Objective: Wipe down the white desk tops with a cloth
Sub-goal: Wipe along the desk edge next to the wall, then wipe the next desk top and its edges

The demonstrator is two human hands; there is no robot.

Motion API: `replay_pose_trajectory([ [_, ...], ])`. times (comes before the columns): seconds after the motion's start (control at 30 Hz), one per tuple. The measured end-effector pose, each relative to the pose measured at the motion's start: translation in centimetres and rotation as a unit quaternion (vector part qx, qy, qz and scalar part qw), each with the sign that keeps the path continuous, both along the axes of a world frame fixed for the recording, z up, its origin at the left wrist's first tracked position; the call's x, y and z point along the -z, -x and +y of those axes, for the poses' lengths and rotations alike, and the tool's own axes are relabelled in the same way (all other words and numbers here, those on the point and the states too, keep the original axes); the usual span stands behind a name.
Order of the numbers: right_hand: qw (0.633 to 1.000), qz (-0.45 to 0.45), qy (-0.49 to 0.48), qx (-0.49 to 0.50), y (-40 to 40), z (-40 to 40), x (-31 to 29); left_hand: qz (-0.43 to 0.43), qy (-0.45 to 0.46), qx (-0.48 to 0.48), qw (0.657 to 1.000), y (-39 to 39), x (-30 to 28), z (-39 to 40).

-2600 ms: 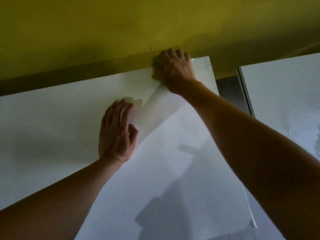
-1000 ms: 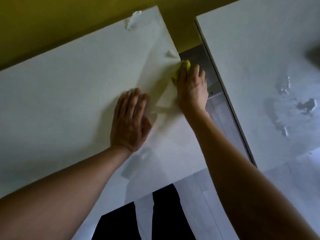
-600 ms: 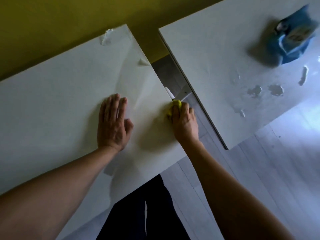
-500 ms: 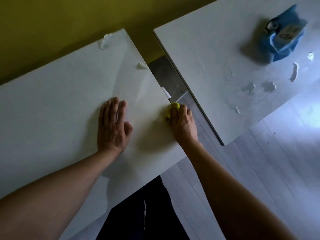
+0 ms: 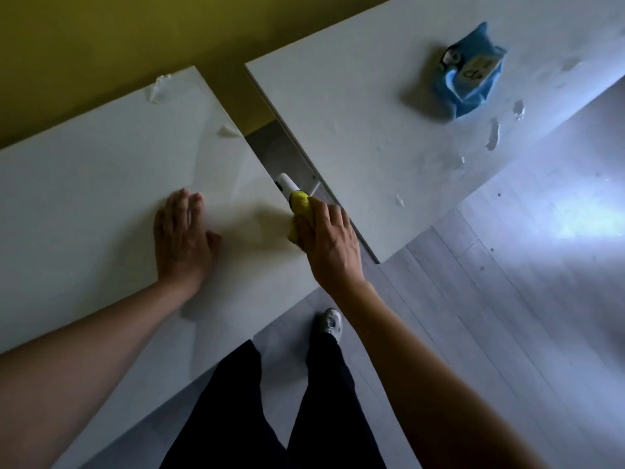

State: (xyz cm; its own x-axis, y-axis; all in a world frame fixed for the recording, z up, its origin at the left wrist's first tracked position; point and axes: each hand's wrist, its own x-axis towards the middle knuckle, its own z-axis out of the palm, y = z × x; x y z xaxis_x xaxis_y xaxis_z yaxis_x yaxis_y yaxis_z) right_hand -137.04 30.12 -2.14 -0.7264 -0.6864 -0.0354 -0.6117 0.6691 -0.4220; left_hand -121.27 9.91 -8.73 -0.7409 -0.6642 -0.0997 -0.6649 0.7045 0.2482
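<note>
The right hand grips the yellow cloth at the right edge of the left desk. The left hand lies flat and open near the middle. The cloth could slip off into the gap between the desks if it goes further right.

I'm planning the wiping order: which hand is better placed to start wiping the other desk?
Right. The right hand already holds the yellow cloth at the gap beside the right desk; the left hand rests flat on the left desk.
</note>
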Motion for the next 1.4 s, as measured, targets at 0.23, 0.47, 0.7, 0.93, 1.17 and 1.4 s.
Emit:
replay_pose_trajectory([
  [0.23, 0.993, 0.068, 0.095, 0.038, 6.1, 8.5, -2.3, 0.005, -0.018, -0.026, 0.999, 1.9, -0.8, 9.3],
  [0.47, 0.989, 0.128, 0.080, -0.005, 16.3, 13.8, 2.1, 0.031, -0.004, -0.005, 1.000, 5.1, -0.2, 21.6],
  [0.7, 0.982, 0.086, 0.085, -0.144, 20.8, 12.5, 7.0, 0.028, 0.009, -0.062, 0.998, 8.2, -0.7, 24.4],
  [0.93, 0.961, 0.077, 0.101, -0.246, 15.8, 9.6, 8.0, 0.014, -0.004, -0.099, 0.995, 8.8, 0.1, 25.3],
  [1.17, 0.943, 0.079, 0.089, -0.312, 17.8, 11.4, 8.4, 0.004, 0.012, -0.123, 0.992, 10.5, -0.3, 26.5],
  [1.4, 0.997, 0.077, -0.008, -0.021, 30.1, 17.1, 7.9, 0.070, -0.030, 0.020, 0.997, 15.9, 0.3, 29.1],
])
